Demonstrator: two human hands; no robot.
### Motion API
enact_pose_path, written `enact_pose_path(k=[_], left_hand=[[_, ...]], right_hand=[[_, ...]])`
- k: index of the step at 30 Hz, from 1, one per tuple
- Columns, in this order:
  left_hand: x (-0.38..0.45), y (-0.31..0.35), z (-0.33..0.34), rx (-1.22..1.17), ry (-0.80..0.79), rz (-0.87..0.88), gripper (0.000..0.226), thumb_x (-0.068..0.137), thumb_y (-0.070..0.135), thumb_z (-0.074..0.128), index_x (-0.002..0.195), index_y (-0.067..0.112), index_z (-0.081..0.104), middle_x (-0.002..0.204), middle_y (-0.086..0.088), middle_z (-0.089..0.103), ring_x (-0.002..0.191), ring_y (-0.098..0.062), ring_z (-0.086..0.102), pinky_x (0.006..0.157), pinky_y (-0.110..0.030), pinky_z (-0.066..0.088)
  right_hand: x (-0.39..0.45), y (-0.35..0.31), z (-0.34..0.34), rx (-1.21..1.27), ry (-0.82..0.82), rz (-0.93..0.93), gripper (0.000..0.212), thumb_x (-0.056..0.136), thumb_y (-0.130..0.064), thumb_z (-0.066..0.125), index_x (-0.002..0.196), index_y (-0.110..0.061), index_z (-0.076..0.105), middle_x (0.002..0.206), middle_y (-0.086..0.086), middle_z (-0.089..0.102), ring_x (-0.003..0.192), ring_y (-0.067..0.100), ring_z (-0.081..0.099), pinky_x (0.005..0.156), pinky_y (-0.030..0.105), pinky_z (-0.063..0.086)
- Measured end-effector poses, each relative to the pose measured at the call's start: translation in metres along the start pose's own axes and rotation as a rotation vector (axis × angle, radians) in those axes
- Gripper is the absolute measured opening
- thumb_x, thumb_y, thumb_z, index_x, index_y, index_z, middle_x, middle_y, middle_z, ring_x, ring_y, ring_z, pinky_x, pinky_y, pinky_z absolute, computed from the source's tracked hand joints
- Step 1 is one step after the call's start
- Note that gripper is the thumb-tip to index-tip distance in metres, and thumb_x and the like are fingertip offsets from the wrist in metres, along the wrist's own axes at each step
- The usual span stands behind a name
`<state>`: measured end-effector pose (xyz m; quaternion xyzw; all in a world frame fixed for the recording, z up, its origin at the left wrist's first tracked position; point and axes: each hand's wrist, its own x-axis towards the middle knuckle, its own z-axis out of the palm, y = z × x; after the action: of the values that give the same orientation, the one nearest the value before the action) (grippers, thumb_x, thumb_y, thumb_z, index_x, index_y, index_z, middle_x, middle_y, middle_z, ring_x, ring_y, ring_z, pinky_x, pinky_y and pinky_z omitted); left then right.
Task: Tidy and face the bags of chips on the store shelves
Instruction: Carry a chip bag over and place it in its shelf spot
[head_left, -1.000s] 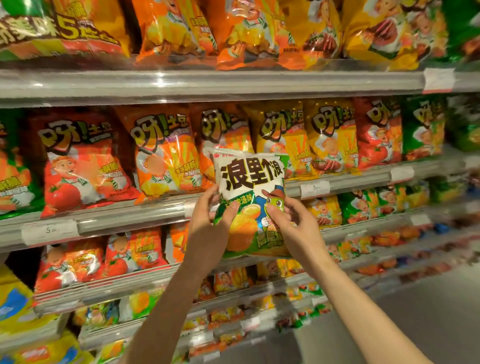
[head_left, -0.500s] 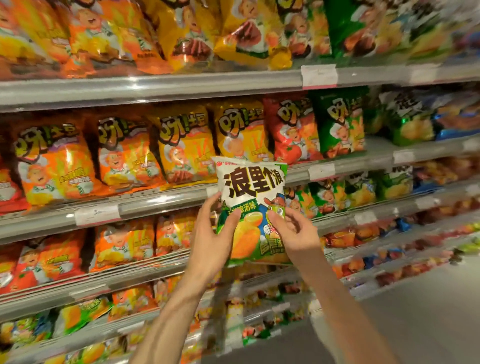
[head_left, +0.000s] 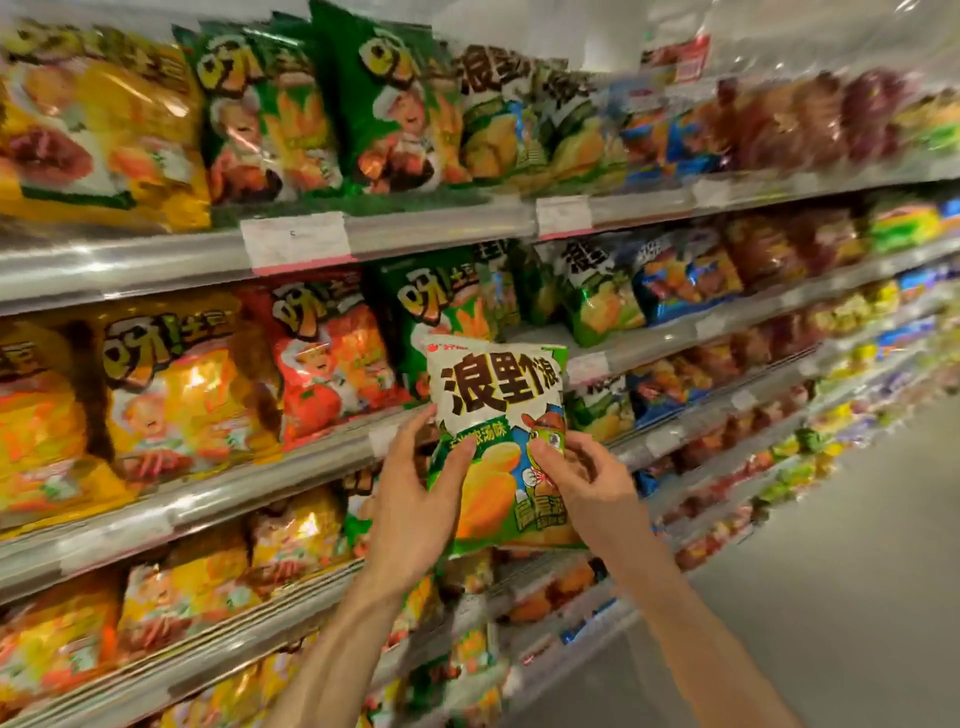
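Shelves of grey metal (head_left: 156, 270) are running across the view, packed at the far left with yellow and orange foil chip bags (head_left: 171, 395), then a red tomato-printed bag (head_left: 327, 364) and a dark green bag (head_left: 441, 306). Just right of these, the left hand (head_left: 410, 514) is gripping the left edge of a white-and-green crinkly chip bag with bold black characters (head_left: 498, 415), thumb across its front; this bag is being held upright in the air in front of the middle shelf, print facing out. The right hand (head_left: 587, 483) is pinching its lower right side. Further right, 2 or more matching white-and-green bags (head_left: 597, 296) are standing on the shelf above, likely its proper row. Doing this well means keeping both grips light so nothing crushes, carrying it level, and seating it upright, flush with the shelf lip.
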<state>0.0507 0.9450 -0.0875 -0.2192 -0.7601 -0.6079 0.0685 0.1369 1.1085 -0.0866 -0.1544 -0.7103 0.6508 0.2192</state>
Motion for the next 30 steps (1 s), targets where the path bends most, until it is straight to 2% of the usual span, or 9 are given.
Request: enact_pose_path(k=[2, 5, 10, 13, 17, 19, 23, 27, 30], left_hand=[[0.019, 0.001, 0.034, -0.050, -0.019, -0.007, 0.047, 0.087, 0.060, 0.063, 0.130, 0.048, 0.049, 0.132, 0.022, 0.057, 0.124, -0.001, 0.052, 0.105, -0.043, 0.046], [0.047, 0.000, 0.086, -0.108, -0.035, -0.021, 0.057, 0.083, 0.065, 0.063, 0.135, 0.049, 0.046, 0.137, 0.021, 0.054, 0.126, -0.003, 0.051, 0.106, -0.044, 0.046], [0.089, 0.008, 0.161, -0.186, -0.048, -0.074, 0.054, 0.085, 0.061, 0.062, 0.134, 0.051, 0.043, 0.130, 0.023, 0.057, 0.120, -0.005, 0.057, 0.099, -0.044, 0.052], [0.110, 0.009, 0.192, -0.132, -0.029, -0.080, 0.055, 0.085, 0.062, 0.061, 0.135, 0.050, 0.043, 0.133, 0.017, 0.058, 0.121, -0.007, 0.056, 0.101, -0.045, 0.051], [0.135, 0.016, 0.217, -0.051, 0.059, -0.035, 0.054, 0.087, 0.059, 0.058, 0.137, 0.043, 0.045, 0.133, 0.019, 0.056, 0.122, -0.004, 0.054, 0.101, -0.043, 0.050], [0.144, 0.019, 0.226, -0.025, 0.096, -0.046, 0.053, 0.089, 0.058, 0.057, 0.138, 0.045, 0.043, 0.133, 0.021, 0.053, 0.123, -0.004, 0.053, 0.101, -0.043, 0.051], [0.155, 0.024, 0.238, 0.028, 0.220, -0.056, 0.055, 0.087, 0.062, 0.054, 0.138, 0.047, 0.041, 0.136, 0.017, 0.053, 0.120, -0.008, 0.055, 0.096, -0.045, 0.053], [0.160, 0.036, 0.246, 0.047, 0.293, -0.104, 0.057, 0.087, 0.063, 0.052, 0.139, 0.046, 0.039, 0.137, 0.014, 0.052, 0.123, -0.011, 0.054, 0.100, -0.044, 0.051], [0.163, 0.043, 0.247, 0.034, 0.315, -0.099, 0.055, 0.092, 0.056, 0.050, 0.143, 0.047, 0.031, 0.135, 0.015, 0.053, 0.118, -0.006, 0.058, 0.091, -0.029, 0.056]], right_hand=[[0.025, 0.005, -0.026, -0.052, 0.037, 0.000, 0.049, 0.073, -0.068, 0.070, 0.107, -0.034, 0.065, 0.100, 0.012, 0.071, 0.090, 0.031, 0.070, 0.084, 0.055, 0.056], [0.065, 0.010, -0.065, -0.151, 0.097, 0.015, 0.048, 0.081, -0.065, 0.067, 0.115, -0.032, 0.061, 0.106, -0.007, 0.070, 0.095, 0.012, 0.070, 0.086, 0.040, 0.059], [0.125, 0.005, -0.123, -0.243, 0.087, -0.037, 0.024, 0.090, -0.052, 0.063, 0.109, -0.038, 0.058, 0.093, -0.019, 0.067, 0.078, -0.012, 0.064, 0.064, 0.012, 0.051], [0.159, 0.008, -0.150, -0.259, 0.072, -0.061, 0.041, 0.088, -0.055, 0.064, 0.120, -0.029, 0.061, 0.100, -0.015, 0.068, 0.085, -0.004, 0.066, 0.070, 0.014, 0.053], [0.202, 0.015, -0.171, -0.231, -0.003, -0.066, 0.066, 0.077, -0.075, 0.063, 0.128, -0.033, 0.060, 0.108, -0.014, 0.070, 0.100, 0.004, 0.067, 0.090, 0.036, 0.057], [0.223, 0.016, -0.178, -0.218, -0.066, -0.086, 0.057, 0.079, -0.072, 0.063, 0.125, -0.038, 0.061, 0.106, -0.016, 0.072, 0.099, 0.000, 0.066, 0.092, 0.033, 0.055], [0.262, 0.009, -0.182, -0.142, -0.222, -0.114, 0.047, 0.087, -0.061, 0.060, 0.125, -0.034, 0.062, 0.110, -0.019, 0.069, 0.099, -0.010, 0.061, 0.081, 0.012, 0.047], [0.293, 0.004, -0.181, -0.091, -0.360, -0.085, 0.017, 0.094, -0.056, 0.054, 0.103, -0.044, 0.062, 0.095, -0.026, 0.071, 0.091, -0.013, 0.064, 0.082, 0.016, 0.050], [0.311, 0.002, -0.176, -0.071, -0.426, -0.116, 0.017, 0.096, -0.051, 0.054, 0.105, -0.039, 0.062, 0.088, -0.025, 0.071, 0.079, -0.019, 0.061, 0.068, 0.008, 0.046]])
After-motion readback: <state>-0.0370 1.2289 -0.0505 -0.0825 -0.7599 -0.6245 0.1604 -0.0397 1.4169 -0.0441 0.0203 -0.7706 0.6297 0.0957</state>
